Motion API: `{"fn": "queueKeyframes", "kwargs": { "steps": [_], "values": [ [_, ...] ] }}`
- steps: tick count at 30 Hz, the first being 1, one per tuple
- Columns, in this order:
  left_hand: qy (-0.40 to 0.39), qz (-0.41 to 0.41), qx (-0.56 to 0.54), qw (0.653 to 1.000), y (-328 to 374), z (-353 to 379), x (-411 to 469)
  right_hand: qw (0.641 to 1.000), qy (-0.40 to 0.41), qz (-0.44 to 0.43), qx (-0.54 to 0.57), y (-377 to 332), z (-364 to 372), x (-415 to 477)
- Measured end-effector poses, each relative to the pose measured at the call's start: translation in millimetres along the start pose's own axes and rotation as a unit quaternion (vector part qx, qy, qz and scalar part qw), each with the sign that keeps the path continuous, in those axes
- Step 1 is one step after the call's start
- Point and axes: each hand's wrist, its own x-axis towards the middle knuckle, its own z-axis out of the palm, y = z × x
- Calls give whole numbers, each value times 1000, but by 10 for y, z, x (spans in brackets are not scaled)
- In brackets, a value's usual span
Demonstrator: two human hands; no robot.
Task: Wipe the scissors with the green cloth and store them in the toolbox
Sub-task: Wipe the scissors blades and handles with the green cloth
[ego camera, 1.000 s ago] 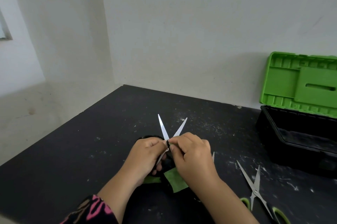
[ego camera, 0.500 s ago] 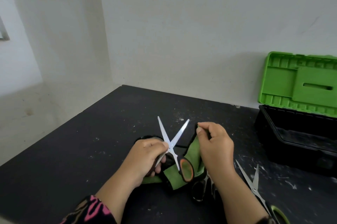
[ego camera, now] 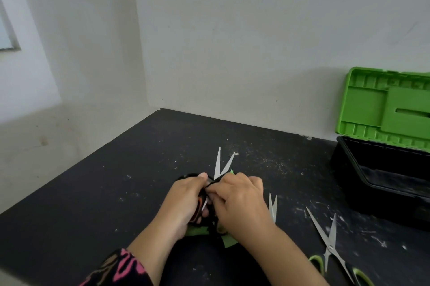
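Both forearms reach in from the near edge of the dark, speckled surface (ego camera: 116, 181) and meet about its middle, the left one showing a patterned sleeve (ego camera: 121, 269). The left hand (ego camera: 186, 202) lies knuckles-up, its fingers curled round the black and orange handle of the scissors (ego camera: 218, 164), thumb pointing up toward the pivot. The right hand (ego camera: 239, 204) presses in just beside it, fingers bent and closed on the green cloth (ego camera: 229, 241) near the pivot; a scrap of cloth peeks out above its fingertips and more trails under both wrists onto the surface. The two blades stand slightly parted, pointing toward the back edge. Blade tips of a second pair (ego camera: 272, 206) show just right of the right hand. Green-handled scissors (ego camera: 330, 241) lie parted toward the near right. The toolbox (ego camera: 372, 183) sits at the back right by the wall, well apart from the hands, its green lid (ego camera: 384, 109) raised.
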Motion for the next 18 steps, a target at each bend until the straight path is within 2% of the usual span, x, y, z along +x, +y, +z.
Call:
{"fn": "queueKeyframes", "kwargs": {
  "steps": [3, 5, 7, 9, 11, 13, 16, 18],
  "values": [
    [-8, -5, 19, 1000, -15, 21, 6, 995, -83, 38, 35, 52, -91, 29],
    [-5, -2, 24, 1000, -16, 12, 21, 985, -115, 81, 97, 110, -157, 15],
    [16, 10, 18, 1000, -15, -27, 53, 974, -64, 140, 169, 159, -204, -5],
    [33, 20, -8, 999, -16, -62, 68, 947, 4, 216, 237, 177, -249, -7],
    [39, 34, -32, 998, -18, -65, 57, 923, 21, 265, 279, 167, -264, -6],
    [50, 54, -45, 996, -17, -61, 51, 926, -33, 274, 257, 129, -259, 0],
    [73, 74, -65, 993, -3, -75, 53, 946, -153, 231, 170, 66, -186, -15],
    [76, 81, -75, 991, 8, -82, 48, 953, -175, 202, 145, 60, -164, -8]
  ]
}}
